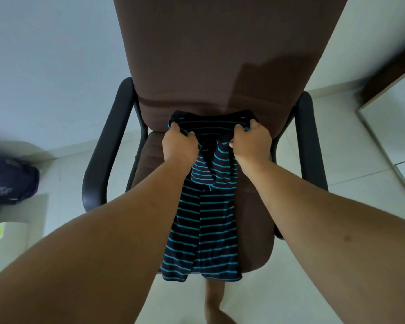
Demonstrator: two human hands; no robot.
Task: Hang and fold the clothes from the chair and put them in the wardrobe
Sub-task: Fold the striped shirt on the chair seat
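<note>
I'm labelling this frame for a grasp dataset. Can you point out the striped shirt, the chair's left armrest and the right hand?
striped shirt [206, 220]: head view, on the hanging striped body.
left armrest [103, 150]: head view, on the black curved bar.
right hand [251, 142]: head view, on the back of the hand gripping the shirt's top edge.

Blurred dark bundle [9, 181], edge-cropped.
</note>
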